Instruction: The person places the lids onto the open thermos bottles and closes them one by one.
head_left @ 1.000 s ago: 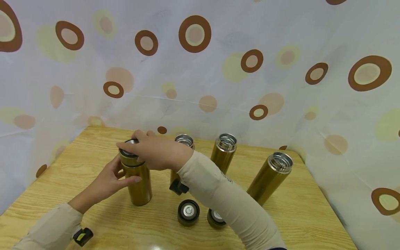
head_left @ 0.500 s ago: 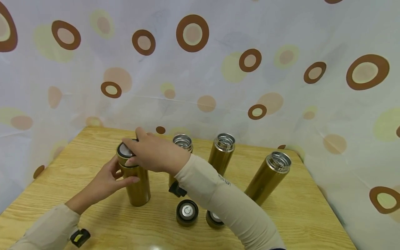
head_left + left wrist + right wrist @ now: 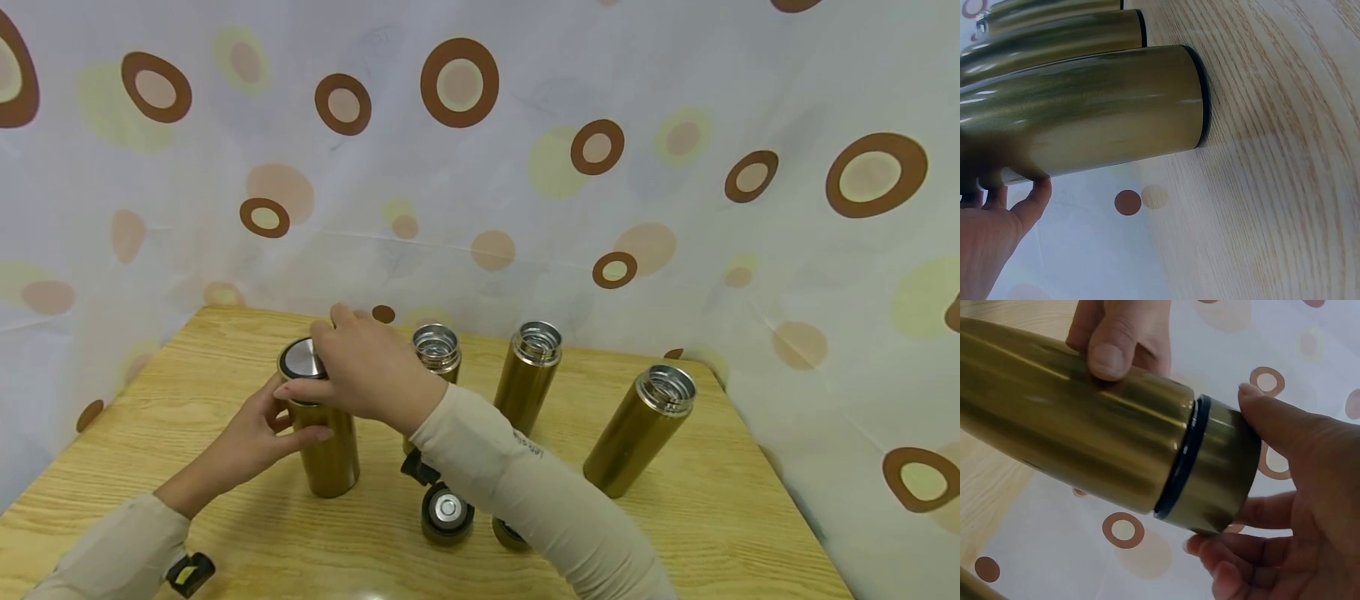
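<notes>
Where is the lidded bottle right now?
In the head view, the bottle stands on the table, left of the nearest open bottle, left hand gripping it, right hand on its lid.

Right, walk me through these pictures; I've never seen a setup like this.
There is no machine here: a person works with two bare hands, wearing one camera on the head and one on each wrist. The head view looks forward and down at a wood-grain table with a spotted backdrop behind it. Each wrist view looks at that hand's work, so the bottle appears sideways there, though the head view shows it upright.

The left hand grips the body of that gold bottle; the right hand holds the lid at its top. Three open bottles stand further right. Two loose lids lie nearer the person, one partly hidden by the right sleeve.
</notes>
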`<state>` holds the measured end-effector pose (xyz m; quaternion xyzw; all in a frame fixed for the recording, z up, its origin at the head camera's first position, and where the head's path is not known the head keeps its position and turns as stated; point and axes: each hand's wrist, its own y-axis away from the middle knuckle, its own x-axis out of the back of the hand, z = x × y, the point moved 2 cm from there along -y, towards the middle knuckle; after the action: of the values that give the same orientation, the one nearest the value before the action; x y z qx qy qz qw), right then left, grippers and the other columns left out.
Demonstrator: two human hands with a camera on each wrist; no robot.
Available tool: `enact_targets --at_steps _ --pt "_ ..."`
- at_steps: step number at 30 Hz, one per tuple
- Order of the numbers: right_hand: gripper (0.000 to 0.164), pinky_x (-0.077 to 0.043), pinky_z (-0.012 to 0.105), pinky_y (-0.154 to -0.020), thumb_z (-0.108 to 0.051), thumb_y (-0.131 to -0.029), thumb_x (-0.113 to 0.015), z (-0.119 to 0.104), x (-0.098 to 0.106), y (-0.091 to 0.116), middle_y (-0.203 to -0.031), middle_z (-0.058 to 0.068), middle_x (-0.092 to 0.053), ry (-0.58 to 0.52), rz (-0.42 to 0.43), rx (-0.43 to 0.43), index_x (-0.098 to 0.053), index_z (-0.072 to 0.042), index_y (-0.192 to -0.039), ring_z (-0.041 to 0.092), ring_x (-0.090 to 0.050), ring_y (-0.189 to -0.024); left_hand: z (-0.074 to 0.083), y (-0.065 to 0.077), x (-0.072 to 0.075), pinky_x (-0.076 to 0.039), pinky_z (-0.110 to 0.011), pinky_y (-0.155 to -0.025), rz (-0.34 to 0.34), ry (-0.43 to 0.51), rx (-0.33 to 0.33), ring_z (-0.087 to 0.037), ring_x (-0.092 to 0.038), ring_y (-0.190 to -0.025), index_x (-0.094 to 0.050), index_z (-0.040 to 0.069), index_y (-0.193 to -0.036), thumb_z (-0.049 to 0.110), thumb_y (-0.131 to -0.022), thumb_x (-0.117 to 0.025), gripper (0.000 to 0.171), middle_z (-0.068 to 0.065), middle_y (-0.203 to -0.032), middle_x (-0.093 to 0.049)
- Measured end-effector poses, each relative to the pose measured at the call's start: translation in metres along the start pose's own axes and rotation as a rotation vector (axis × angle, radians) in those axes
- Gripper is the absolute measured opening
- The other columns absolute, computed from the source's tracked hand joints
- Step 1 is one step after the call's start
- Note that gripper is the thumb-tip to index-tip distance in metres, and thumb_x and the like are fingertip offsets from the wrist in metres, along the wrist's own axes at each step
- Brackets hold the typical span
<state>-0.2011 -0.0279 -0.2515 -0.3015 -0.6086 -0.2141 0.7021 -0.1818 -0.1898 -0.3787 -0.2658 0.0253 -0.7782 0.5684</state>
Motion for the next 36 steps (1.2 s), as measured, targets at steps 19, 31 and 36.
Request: enact_targets --at_steps 19,31,36 --pt "0.058 -0.031 0.018 -0.037 -0.072 -0.086 -0.044 -0.015 -0.006 -0.002 -0.068 -0.004 -0.047 0.211 0.172 -0.152 -0.055 -0.016 -0.071 0.01 -0.042 -0.05 -0.001 0.0 -0.001 -0.047 -0.046 -0.096 0.01 -0.025 0.032 0.001 -0.049 -0.115 -0.033 0.01 -0.142 0.006 -0.089 -0.067 0.063 0.006 -0.131 -0.045" --pt "0.061 -0.026 0.016 -0.035 -0.075 -0.083 -0.046 -0.018 -0.011 0.001 -0.063 -0.004 -0.043 0.234 0.293 -0.193 -0.052 -0.017 -0.065 0.009 -0.039 -0.046 0.002 0.0 -0.002 -0.041 -0.062 -0.097 0.012 -0.02 0.058 0.002 -0.049 -0.114 -0.037 0.009 -0.141 0.01 -0.091 -0.067 0.058 0.009 -0.129 -0.049" --pt "0.062 -0.026 0.017 -0.035 -0.075 -0.083 -0.045 -0.018 -0.012 0.001 -0.062 -0.004 -0.042 0.236 0.305 -0.199 -0.052 -0.017 -0.065 0.009 -0.039 -0.046 0.002 0.001 -0.002 -0.042 -0.059 -0.097 0.017 -0.034 0.057 0.002 -0.048 -0.115 -0.036 0.009 -0.141 0.01 -0.091 -0.067 0.059 0.01 -0.129 -0.049"
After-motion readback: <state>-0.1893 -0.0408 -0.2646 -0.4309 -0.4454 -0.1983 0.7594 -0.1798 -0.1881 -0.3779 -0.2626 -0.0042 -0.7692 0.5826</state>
